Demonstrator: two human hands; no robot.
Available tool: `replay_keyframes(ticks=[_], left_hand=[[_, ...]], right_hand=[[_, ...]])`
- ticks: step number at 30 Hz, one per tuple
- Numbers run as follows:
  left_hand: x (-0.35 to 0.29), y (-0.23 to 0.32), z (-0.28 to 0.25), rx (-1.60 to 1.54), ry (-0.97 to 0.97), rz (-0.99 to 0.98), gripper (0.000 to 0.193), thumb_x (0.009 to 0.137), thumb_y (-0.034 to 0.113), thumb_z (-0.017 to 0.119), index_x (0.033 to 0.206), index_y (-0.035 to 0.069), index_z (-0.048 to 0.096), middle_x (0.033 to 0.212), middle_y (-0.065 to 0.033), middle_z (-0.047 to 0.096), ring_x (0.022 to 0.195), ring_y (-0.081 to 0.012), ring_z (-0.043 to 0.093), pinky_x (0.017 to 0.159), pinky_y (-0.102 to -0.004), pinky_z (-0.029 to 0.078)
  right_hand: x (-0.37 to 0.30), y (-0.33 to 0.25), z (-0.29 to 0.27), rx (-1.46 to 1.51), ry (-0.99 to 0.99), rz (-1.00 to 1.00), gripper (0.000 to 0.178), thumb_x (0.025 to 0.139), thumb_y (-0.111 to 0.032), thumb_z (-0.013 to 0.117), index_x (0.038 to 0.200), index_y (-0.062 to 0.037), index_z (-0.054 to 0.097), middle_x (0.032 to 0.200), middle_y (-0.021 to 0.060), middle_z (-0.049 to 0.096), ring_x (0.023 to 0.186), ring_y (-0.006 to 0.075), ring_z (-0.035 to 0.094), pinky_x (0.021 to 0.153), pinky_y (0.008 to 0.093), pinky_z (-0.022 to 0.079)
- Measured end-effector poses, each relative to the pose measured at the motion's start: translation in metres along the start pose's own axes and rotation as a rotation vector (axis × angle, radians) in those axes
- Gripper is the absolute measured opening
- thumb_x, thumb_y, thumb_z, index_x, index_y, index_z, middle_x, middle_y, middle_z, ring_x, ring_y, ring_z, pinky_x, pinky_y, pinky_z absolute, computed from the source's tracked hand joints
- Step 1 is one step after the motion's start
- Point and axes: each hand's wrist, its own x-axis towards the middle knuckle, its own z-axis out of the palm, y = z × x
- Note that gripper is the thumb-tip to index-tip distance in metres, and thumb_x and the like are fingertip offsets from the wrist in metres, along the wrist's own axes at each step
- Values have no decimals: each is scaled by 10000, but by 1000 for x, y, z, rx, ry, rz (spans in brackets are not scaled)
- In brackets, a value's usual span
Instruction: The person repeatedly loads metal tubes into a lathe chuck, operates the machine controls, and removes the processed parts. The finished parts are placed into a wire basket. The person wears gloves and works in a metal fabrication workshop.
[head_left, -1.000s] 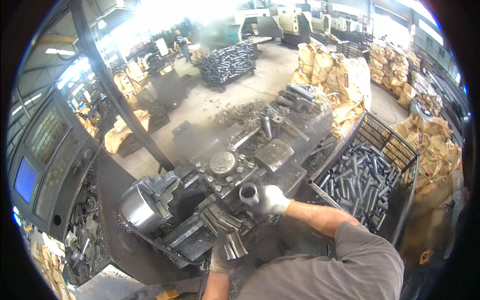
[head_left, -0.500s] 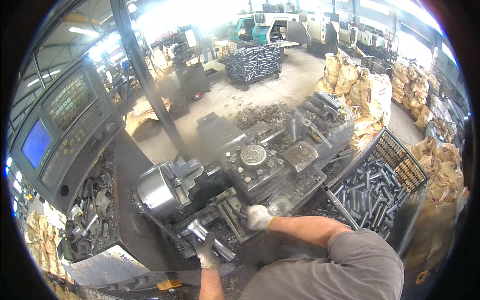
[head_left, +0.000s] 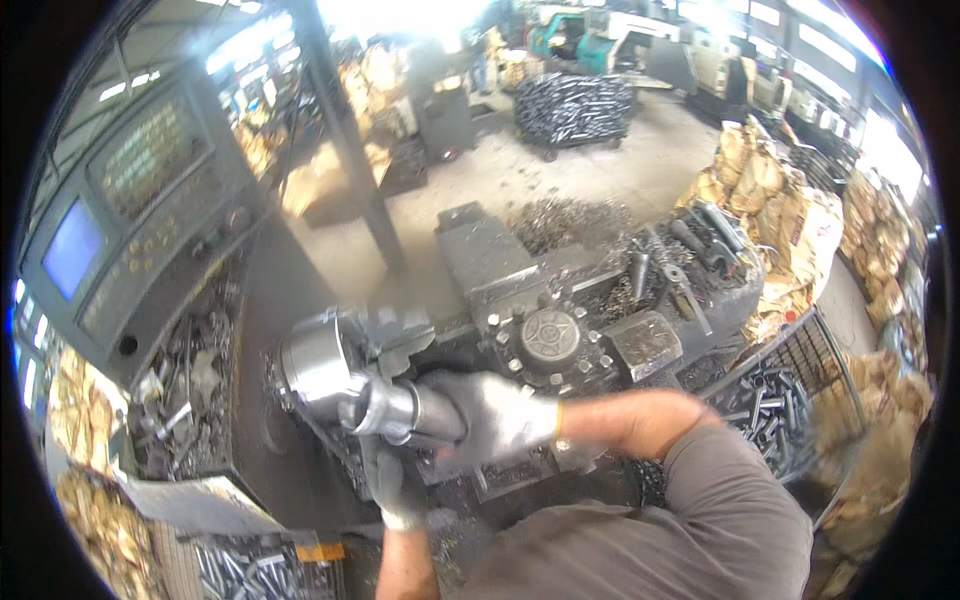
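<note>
The steel tube [head_left: 430, 413] lay at four o'clock from the lathe chuck [head_left: 314, 364], the right hand [head_left: 485, 412] curled around it. The left hand [head_left: 396, 486] sat at seven o'clock from the tube, its grip too blurred to tell; a level, steady hold seemed wisest.

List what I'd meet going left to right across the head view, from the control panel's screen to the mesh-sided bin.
Blue control-panel screen → shiny round chuck body → gloved left hand → gloved right hand → rectangular metal block → mesh-sided bin.
</note>
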Motion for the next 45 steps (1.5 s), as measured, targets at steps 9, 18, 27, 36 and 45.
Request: replay_keyframes(ticks=[9,18,27,36,45], left_hand=[[-111,-87,-105,44,512,-368,280,1003,269,725,1231,106,716,1127,-32,719,1048,-170,665,929,-390,547],[-268,-125,-192,-157,1091,-575,326,1010,278,709,1287,111,667,1073,-97,753,908,-279,734,755,-422,585],[-219,-65,-210,160,1255,-222,207,1005,220,682,1186,121,665,1014,-50,711,843,-217,675,692,-397,563],[-213,0,-234,-47,1325,-94,417,1043,566,599,971,159,657,927,1,631,785,-157,553,686,-340,451],[-220,8,-273,-1,1229,-140,257,1076,392,554,1031,166,667,751,40,547,617,-124,509,545,-302,389]], right_hand=[[155,152,-119,-1213,-91,-272,255,727,-181,795,973,-117,785,931,144,789,873,318,789,746,460,631],[157,162,-114,-987,-516,154,407,739,-381,821,1014,-80,811,1000,174,803,917,341,785,814,448,629],[181,211,-73,-537,-692,82,658,687,-403,876,1176,7,717,987,203,791,922,332,777,787,437,609],[179,172,-79,-807,-748,244,605,683,-435,901,1081,9,800,1006,213,799,957,335,780,871,434,607],[189,149,-43,-385,-491,199,892,724,-268,837,1529,-40,526,1281,217,739,1149,333,729,960,427,586]])
